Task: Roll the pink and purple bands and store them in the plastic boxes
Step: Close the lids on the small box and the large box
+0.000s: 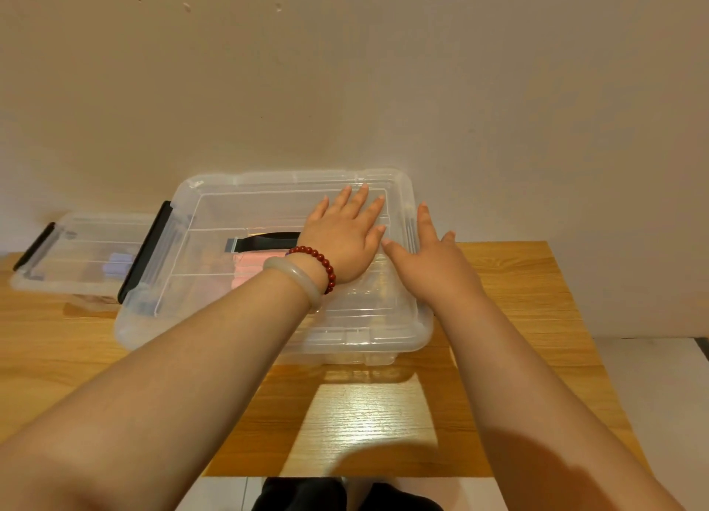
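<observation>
No legible text, number, brand or sign in view.

Large clear box (268,211): a small pale patch (197,184) sits at the lid's 10 o'clock corner. It may be a sticker or moulded mark, but it is too blurred to read.

Seen through the lid, a dark strip (268,240) has a grey tab (232,244) at its 9 o'clock end. No characters can be made out on it.

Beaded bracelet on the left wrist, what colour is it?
The beaded bracelet is dark red; head view.
</observation>
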The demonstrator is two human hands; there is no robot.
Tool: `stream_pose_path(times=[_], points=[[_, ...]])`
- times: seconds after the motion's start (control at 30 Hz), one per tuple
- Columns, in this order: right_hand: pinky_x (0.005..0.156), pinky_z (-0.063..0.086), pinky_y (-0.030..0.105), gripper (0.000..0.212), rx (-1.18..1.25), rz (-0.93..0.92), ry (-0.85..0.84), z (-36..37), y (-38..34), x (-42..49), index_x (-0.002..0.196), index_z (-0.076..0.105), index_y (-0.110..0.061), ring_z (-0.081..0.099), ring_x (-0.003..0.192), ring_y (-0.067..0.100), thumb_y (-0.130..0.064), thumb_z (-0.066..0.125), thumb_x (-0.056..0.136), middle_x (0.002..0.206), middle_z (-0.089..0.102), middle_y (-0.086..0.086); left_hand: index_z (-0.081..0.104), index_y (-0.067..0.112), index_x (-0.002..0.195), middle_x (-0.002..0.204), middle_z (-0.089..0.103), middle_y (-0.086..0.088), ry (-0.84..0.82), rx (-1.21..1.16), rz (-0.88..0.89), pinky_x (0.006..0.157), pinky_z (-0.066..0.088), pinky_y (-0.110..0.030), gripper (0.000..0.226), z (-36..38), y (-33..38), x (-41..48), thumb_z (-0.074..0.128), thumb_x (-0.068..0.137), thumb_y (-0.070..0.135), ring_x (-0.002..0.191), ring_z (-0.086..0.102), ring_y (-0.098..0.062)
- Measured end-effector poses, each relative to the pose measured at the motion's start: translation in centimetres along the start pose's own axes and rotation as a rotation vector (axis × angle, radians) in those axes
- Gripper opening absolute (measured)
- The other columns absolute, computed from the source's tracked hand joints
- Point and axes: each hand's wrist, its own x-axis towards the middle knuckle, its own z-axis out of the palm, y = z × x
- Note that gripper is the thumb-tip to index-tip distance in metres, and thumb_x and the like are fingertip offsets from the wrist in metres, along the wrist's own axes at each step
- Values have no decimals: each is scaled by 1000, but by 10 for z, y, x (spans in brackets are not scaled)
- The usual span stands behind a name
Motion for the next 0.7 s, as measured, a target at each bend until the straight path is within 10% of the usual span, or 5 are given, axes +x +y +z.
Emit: stream_pose_path(times=[0.33, 0.7], points=[[108, 40, 48, 78, 219, -38, -63, 0, 7, 14, 151, -8, -48, 39, 138, 36, -60, 42, 93, 159, 26, 15, 10, 29, 154, 163, 3, 5, 43, -73, 25, 119, -4, -38, 50, -1, 4, 11, 15, 105, 36, 149, -6, -16], [95, 44, 36, 67, 48, -152, 268, 3, 3, 1, 153, 24, -8, 46, 129, 29, -38, 49, 99, 141, 47, 13, 10, 29, 154, 162, 4, 6, 84, -58, 10, 120, -3, -37, 49, 5, 5, 11, 15, 105, 36, 149, -4, -15]])
